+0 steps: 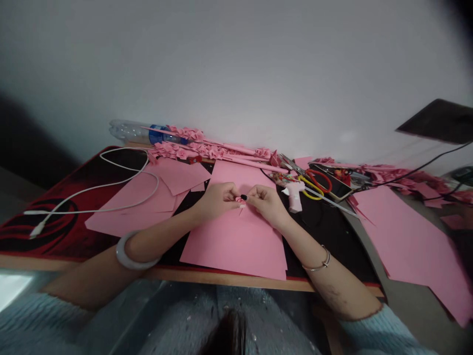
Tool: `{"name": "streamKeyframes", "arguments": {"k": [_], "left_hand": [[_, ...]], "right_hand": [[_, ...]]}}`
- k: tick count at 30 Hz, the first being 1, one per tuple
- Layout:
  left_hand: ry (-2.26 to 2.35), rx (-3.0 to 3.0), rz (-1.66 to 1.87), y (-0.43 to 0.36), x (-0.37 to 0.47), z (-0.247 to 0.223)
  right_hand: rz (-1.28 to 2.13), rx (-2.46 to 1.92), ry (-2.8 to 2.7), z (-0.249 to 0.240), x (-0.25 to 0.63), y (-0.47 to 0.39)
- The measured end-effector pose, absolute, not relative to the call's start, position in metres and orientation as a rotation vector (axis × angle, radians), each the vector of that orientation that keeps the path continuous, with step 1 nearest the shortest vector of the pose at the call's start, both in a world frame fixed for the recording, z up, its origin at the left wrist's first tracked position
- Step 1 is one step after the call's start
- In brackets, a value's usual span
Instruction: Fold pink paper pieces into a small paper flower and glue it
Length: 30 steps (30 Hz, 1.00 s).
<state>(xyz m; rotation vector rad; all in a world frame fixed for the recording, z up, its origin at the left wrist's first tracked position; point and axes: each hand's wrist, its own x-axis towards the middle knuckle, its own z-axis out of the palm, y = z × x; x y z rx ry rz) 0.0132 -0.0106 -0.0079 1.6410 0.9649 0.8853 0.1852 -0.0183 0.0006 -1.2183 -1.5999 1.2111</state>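
A small pink paper flower (241,200) is held between both hands above a large pink paper sheet (236,241). From the left, my left hand (220,198) pinches the flower's side with thumb and curled fingers. On the other side, my right hand (266,204) grips the flower's edge between thumb and fingertips; a dark nail shows there. The small folds under the fingertips are too small to make out. Beside my right hand lies a pale pink glue gun (294,195).
Scissors with red and yellow handles (311,190) lie behind the glue gun. Paper flowers on stems (207,149) and a plastic bottle (135,132) line the back. A white cable (92,212) crosses the left side. More pink sheets (410,241) lie at right.
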Motion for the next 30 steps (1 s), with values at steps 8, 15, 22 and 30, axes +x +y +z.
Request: {"name": "streamKeyframes", "arguments": {"k": [8, 15, 22, 30], "left_hand": [[0.952, 1.688, 0.866, -0.0096, 0.0119, -0.008], [0.965, 1.74, 0.852, -0.0102, 0.0116, -0.0067], [0.953, 1.768, 0.84, -0.0098, 0.0104, -0.008], [0.944, 1.799, 0.839, -0.0079, 0.0092, -0.0122]], "right_hand": [[1.467, -1.129, -1.404, -0.008, 0.1881, -0.0145], [1.521, -1.174, -1.376, -0.007, 0.1894, -0.0137], [1.565, -1.142, -1.376, -0.0079, 0.1907, -0.0123], [1.558, -1.208, -1.415, -0.0066, 0.1916, -0.0125]]}}
